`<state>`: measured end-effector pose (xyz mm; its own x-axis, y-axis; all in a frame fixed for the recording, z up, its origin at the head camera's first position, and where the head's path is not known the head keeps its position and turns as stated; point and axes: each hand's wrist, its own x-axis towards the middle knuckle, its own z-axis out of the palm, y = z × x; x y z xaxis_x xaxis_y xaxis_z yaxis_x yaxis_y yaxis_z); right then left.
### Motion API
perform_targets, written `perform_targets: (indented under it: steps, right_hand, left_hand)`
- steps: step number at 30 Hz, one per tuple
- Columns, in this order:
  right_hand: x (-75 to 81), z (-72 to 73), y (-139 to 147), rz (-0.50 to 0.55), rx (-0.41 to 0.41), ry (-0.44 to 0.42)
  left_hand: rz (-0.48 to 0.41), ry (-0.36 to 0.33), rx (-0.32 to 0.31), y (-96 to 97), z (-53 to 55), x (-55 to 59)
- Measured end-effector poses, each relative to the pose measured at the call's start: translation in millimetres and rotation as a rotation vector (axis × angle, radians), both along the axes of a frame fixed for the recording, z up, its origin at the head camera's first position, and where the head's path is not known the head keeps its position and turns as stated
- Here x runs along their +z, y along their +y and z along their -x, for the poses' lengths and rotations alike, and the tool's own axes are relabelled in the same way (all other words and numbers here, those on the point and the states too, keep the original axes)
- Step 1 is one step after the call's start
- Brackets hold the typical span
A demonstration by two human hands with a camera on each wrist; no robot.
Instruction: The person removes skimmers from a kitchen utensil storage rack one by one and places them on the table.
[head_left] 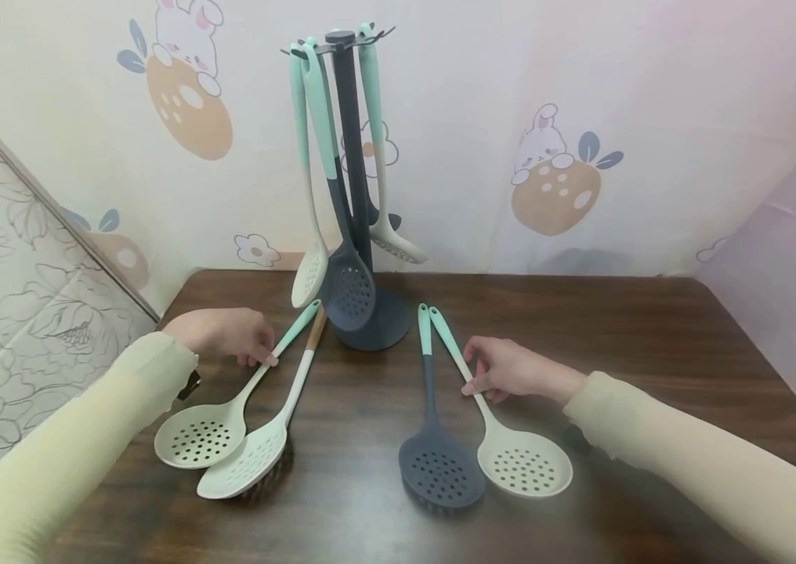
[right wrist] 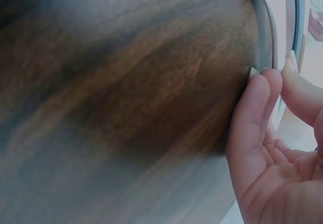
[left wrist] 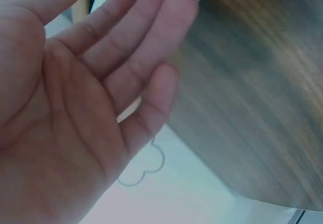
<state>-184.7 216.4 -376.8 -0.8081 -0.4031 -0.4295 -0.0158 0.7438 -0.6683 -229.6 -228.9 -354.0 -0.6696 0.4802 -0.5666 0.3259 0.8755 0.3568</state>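
Note:
At the left, my left hand (head_left: 236, 337) has its fingertips at the handle of a cream skimmer (head_left: 200, 435) with a mint grip. A white slotted turner (head_left: 246, 462) with a wood-coloured handle end lies beside that skimmer, their heads overlapping. On the right, my right hand (head_left: 511, 370) pinches the handle of another cream skimmer (head_left: 525, 464) with a mint grip. Close by lies a dark grey skimmer (head_left: 440, 468), its handle end near the pinched one. In the left wrist view the left fingers (left wrist: 146, 47) are gently bent; the right thumb and fingertips (right wrist: 265, 88) meet at a pale handle.
A dark utensil stand (head_left: 352, 157) rises at the back of the brown table (head_left: 624, 329). Hanging from it are a dark grey skimmer (head_left: 349, 290), a white slotted utensil (head_left: 309, 274) and a cream one (head_left: 398, 244). Printed cloth (head_left: 454, 78) covers the wall behind.

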Motion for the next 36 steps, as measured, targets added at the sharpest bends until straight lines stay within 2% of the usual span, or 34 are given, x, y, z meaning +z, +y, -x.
perform_targets:
  steps: [3,5,9,12,15,19,23,36]
  right_hand:
    - [0.6,0.1,1,-0.005,0.006,-0.006]
    - [0.6,0.6,2,-0.014,0.01,-0.009]
    - [-0.6,1.2,3,-0.036,0.008,-0.006]
    - [-1.3,1.3,4,-0.034,0.001,-0.006]
    - [-1.3,1.3,4,-0.023,0.0,-0.007]
    - [-1.3,0.9,4,-0.014,0.004,-0.005]
    - [-1.2,0.2,5,-0.015,0.006,-0.003]
    - [-2.6,0.8,6,-0.011,-0.009,-0.005]
  left_hand:
    - [-0.051,0.096,0.015,-3.6,3.7,7.7]
    - [-0.095,0.191,0.034,-6.0,6.7,13.1]
    - [-0.182,0.427,0.077,-8.8,10.1,24.9]
    - [-0.251,0.568,0.153,-10.0,11.3,32.1]
    - [-0.322,0.654,0.251,-11.5,11.6,36.8]
    - [-0.442,0.705,0.375,-10.5,10.4,41.5]
    - [-0.555,0.737,0.444,-4.1,10.0,46.2]
    - [-0.769,0.78,0.424,20.1,12.1,66.4]
